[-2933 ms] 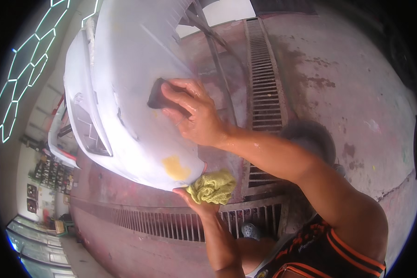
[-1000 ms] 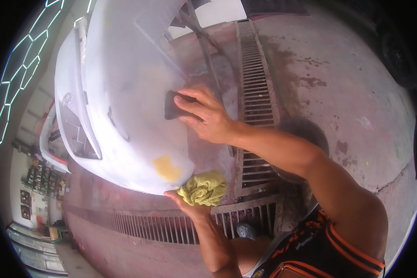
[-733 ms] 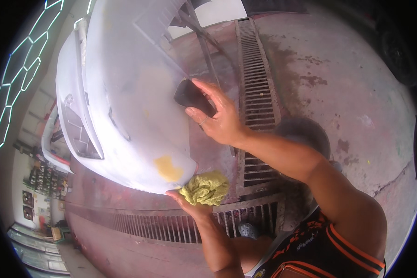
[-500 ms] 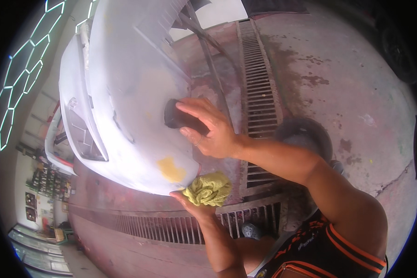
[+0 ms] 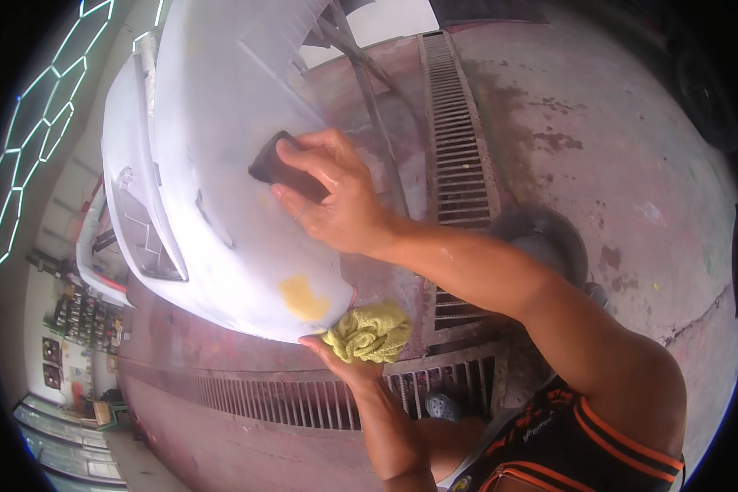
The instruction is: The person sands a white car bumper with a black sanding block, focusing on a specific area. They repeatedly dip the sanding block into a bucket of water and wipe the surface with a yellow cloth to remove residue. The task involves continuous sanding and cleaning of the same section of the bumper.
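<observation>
My right hand (image 5: 330, 195): gripping black hand block (image 5: 269, 161), shifted left and far across car bumper (image 5: 221, 139) | rubbing likely reaches farther in | my left hand (image 5: 347, 364): clutching yellow-green towel (image 5: 371, 332)

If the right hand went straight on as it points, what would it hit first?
Probably the pale car bumper; the dark block in the right hand seems to touch it, though depth is unclear.

the bare right-hand grip (image 5: 332, 193) curls fingers (image 5: 307, 161) and thumb (image 5: 297, 207) inward, its arm (image 5: 484, 266) reaching leftward from the shoulder (image 5: 644, 381); the bare left-hand grip (image 5: 348, 363) sits lower, thumb pointing left, fingers hidden.
</observation>
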Motion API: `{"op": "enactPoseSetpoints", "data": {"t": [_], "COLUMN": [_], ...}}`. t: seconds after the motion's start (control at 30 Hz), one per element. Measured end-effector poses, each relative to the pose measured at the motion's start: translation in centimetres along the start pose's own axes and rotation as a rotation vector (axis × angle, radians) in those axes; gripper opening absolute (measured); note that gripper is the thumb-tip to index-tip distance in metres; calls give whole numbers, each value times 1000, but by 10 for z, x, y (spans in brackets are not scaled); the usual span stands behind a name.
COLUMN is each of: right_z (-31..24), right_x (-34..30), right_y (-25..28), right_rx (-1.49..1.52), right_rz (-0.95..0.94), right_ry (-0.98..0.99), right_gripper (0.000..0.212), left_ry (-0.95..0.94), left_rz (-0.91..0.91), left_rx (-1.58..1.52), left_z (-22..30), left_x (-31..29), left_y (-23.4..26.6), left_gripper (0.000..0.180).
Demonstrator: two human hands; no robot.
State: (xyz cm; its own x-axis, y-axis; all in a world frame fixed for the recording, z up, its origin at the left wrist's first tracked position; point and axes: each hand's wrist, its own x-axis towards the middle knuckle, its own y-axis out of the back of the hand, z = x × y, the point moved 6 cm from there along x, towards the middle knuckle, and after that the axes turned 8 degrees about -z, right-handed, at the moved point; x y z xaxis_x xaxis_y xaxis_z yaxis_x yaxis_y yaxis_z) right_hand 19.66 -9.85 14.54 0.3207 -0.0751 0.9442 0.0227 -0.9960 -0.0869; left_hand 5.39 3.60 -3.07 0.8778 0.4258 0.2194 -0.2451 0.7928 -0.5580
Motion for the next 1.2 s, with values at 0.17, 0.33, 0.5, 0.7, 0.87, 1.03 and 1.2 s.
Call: {"op": "enactPoseSetpoints", "data": {"t": [0.17, 0.33, 0.5, 0.7, 0.87, 1.03, 1.2], "right_z": [-12, -22, -18, 15, -11, -1, -4], "right_x": [0, -13, 7, -12, 6, -3, -9], "right_y": [3, -2, 0, 21, 2, 5, 6], "right_rx": [-11, -8, -39, -156, -113, -91, -46], "right_rz": [-49, -140, -151, -158, -135, -126, -162], "right_ry": [95, 113, 215, 191, 258, 235, 262], "right_gripper": [53, 58, 69, 70, 68, 69, 67], "left_ry": [0, 16, 2, -21, 2, 0, -4], "left_rz": [-53, -23, -47, 17, -15, -22, -6], "left_rx": [6, -42, 33, 41, 20, 17, 7], "left_z": [-2, -2, -2, -2, -5, 0, -2], "left_x": [3, 3, 4, 2, 0, 2, 3], "left_y": [1, 4, 8, 0, 11, 1, 4], "left_gripper": [88, 89, 89, 88, 88, 89, 88]}}
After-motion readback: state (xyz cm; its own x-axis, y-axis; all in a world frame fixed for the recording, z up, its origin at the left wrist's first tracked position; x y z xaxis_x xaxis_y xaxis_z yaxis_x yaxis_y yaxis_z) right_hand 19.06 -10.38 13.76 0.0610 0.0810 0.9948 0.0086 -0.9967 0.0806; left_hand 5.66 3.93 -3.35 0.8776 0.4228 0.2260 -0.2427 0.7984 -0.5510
